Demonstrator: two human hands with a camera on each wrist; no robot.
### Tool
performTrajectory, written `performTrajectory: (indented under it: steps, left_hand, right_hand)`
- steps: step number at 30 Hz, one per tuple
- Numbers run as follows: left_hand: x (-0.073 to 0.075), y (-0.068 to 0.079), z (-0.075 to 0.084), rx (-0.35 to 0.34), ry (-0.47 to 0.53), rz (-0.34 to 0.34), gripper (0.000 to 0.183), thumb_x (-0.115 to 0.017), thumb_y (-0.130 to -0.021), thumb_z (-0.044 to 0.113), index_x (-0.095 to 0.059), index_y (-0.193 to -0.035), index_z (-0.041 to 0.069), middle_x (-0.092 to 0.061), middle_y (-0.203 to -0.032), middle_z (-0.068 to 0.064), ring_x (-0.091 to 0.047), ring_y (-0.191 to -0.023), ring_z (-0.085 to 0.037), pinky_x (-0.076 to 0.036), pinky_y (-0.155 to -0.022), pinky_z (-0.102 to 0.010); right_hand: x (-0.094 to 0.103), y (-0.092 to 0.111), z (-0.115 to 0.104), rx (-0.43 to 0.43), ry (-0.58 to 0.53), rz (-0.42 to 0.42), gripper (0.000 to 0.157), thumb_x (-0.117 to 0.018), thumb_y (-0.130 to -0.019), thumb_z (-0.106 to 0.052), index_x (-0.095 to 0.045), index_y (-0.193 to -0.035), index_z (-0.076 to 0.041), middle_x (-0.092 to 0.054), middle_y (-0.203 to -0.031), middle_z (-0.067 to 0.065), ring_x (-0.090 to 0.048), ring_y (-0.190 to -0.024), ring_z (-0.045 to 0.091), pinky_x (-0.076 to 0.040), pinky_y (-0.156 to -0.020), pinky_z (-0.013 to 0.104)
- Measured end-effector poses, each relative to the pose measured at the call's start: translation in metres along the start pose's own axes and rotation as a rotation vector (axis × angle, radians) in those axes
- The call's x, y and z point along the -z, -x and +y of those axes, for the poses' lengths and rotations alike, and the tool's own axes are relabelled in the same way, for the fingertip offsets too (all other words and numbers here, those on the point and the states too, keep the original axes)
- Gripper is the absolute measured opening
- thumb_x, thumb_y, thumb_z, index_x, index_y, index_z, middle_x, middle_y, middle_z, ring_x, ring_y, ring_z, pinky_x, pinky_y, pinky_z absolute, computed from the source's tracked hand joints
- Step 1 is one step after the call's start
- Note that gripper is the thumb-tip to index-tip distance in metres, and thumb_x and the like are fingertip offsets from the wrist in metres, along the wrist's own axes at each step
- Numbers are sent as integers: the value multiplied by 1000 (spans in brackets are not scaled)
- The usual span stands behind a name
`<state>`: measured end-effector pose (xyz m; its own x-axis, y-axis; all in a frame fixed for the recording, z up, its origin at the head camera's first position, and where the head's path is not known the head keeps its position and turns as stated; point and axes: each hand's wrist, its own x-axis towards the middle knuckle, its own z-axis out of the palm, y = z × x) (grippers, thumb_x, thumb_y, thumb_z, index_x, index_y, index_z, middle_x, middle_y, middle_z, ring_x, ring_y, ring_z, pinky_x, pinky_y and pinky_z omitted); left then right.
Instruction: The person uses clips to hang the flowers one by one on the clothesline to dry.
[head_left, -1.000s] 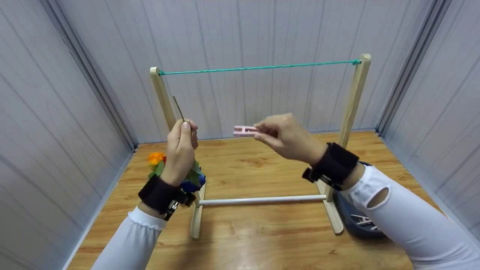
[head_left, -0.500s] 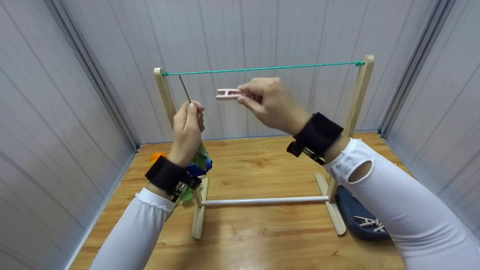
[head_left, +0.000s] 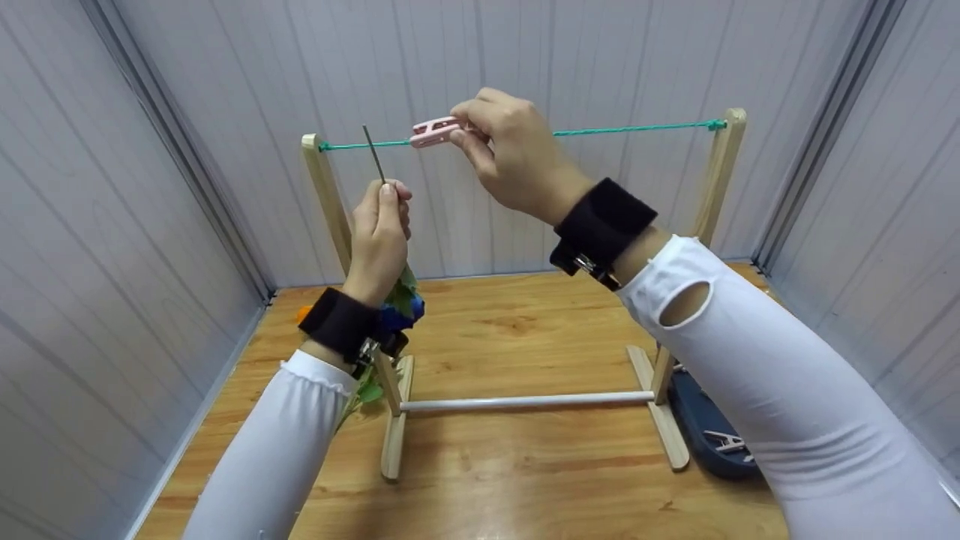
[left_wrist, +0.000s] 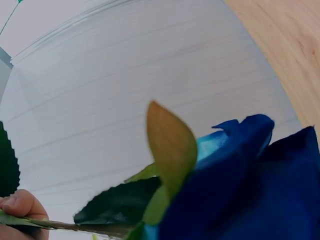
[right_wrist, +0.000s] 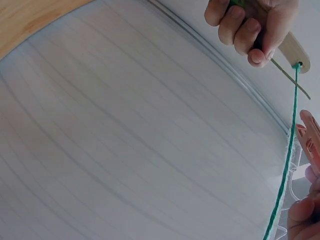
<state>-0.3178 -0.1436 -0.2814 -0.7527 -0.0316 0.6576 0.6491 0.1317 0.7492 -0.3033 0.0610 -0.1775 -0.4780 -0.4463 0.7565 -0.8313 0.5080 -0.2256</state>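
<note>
My left hand (head_left: 381, 236) grips the stem of a blue artificial rose (head_left: 399, 311), which hangs bloom down below the wrist. The bare stem end (head_left: 373, 154) sticks up from the fingers and crosses the green cord (head_left: 630, 130) near its left end. In the left wrist view the blue bloom (left_wrist: 240, 190) and its leaves fill the lower right. My right hand (head_left: 517, 154) pinches a pink clothespin (head_left: 435, 132) between thumb and fingers. It points left at the cord's height, a short way right of the stem. Whether the clothespin touches the cord I cannot tell.
Two wooden posts (head_left: 721, 180) hold the cord, joined low down by a white rod (head_left: 525, 401). At the right stands a dark blue tray (head_left: 697, 442) with clothespins (head_left: 726, 441). An orange flower (head_left: 303, 315) shows behind the left wrist. Panel walls surround the table (head_left: 517, 487).
Both hands have risen to the cord. The left hand has brought the stem end up across it, and the right hand has carried the clothespin up and left towards the stem.
</note>
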Motion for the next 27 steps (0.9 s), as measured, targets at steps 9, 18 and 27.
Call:
performTrajectory:
  steps: [9,18,27]
  left_hand:
    - [-1,0,0,46,-20,-12,31,-29,-119,13,-56,-105,9,-40,-81,2,-38,-69,-9,-32,-65,-24]
    - [-2,0,1,41,-27,-8,33,-30,-119,12,-58,-103,8,-40,-78,3,-37,-66,-8,-32,-63,-24]
    - [-1,2,0,61,-17,5,32,-31,-120,14,-58,-106,5,-39,-79,2,-36,-67,-8,-31,-63,-24]
  right_hand:
    - [-8,-20,-7,-64,38,-108,23,-61,-110,-8,-75,-114,9,-62,-96,14,-46,-86,19,-37,-78,28]
    - [-16,-33,-17,-88,121,-229,30,-58,-113,-17,-76,-119,6,-64,-102,14,-44,-92,21,-38,-85,33]
    - [-27,-35,-22,-98,175,-258,32,-58,-114,-23,-77,-124,0,-72,-114,15,-47,-95,23,-40,-88,37]
